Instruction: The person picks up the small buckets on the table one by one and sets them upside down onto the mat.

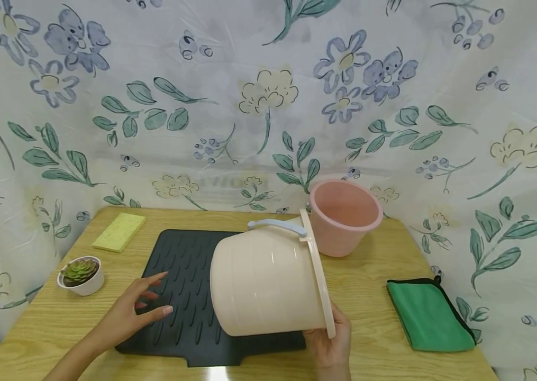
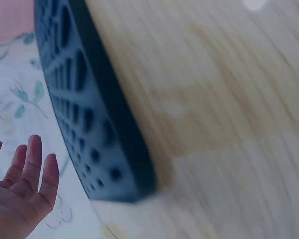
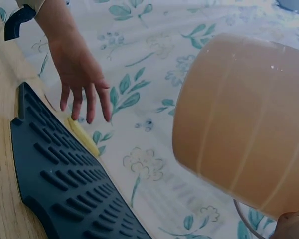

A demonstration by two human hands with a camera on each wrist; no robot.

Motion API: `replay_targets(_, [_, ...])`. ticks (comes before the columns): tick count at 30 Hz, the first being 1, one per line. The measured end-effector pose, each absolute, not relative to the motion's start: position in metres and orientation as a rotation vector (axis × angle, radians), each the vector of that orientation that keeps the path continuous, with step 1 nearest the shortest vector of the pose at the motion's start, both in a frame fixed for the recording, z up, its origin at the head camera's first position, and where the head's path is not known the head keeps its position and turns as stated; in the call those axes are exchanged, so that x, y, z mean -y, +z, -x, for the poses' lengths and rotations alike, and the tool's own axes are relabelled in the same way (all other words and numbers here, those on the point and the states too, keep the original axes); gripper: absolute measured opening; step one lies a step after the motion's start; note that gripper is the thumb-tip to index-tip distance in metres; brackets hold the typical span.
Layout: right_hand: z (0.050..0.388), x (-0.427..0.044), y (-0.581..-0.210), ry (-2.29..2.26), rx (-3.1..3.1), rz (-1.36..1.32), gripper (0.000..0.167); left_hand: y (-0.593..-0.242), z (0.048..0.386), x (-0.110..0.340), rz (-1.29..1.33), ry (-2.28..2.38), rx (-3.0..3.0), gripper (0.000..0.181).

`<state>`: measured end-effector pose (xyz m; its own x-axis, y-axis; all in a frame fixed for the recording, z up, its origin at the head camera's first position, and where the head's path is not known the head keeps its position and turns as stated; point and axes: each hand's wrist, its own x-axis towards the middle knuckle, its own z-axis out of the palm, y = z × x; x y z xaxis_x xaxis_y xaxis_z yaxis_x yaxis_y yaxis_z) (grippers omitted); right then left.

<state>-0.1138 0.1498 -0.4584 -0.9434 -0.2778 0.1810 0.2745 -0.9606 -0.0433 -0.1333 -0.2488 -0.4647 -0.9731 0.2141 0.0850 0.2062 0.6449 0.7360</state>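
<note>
– Grips?
– Right hand (image 1: 331, 341) held the cream bucket (image 1: 268, 280) at its lower rim; left hand (image 1: 129, 309) was empty, fingers loosely apart.
– Bucket where?
– Tipped sideways, up over the black mat (image 1: 178, 275); pink tub (image 1: 339, 241) stood behind it.

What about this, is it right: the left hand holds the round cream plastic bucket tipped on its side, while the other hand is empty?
No: in the head view, the right hand holds the round cream plastic bucket, not the left hand. The bucket is tipped on its side, and the other hand is empty.
</note>
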Motion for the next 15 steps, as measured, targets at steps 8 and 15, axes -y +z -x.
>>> replay_targets(8, [0.111, -0.146, -0.460, -2.840, -0.034, 0.313, 0.041, -0.462, 0.134, 0.231, -0.426, 1.414, -2.732, 0.063])
replay_targets(15, [0.109, -0.143, -0.461, -2.841, -0.020, 0.336, 0.035, -0.457, 0.135, 0.222, -0.364, 1.545, -2.588, 0.060])
